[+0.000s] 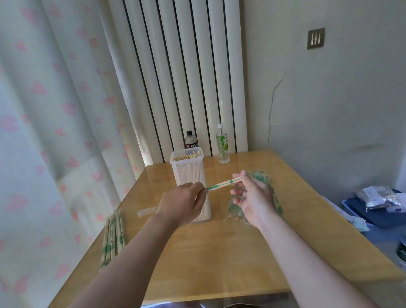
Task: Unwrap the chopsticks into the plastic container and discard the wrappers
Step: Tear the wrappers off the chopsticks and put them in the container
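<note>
- Left hand (183,200) pinches one end of a wrapped chopstick pair (223,184); right hand (249,196) has thumb + forefinger on the other end, remaining fingers loose and spread.
- The pair is held level in the air, just in front of the tall clear plastic container (189,177), which already stands full of bare sticks.
- Step in hand, I'd judge: stripping the green-print wrapper off this pair.
- To do it well — keep the left pinch firm on the film only, pull the sticks out w/ the right along their own axis, no bending.
- Then tip the sticks in end-first; the container is tall and narrow, so steady it or it may topple.
- Empty wrappers (260,181) lie under and beyond the right hand on the surface (224,256) — drop the film there.
- Still-wrapped chopsticks (114,237) wait at the left edge, so plenty left to do.
</note>
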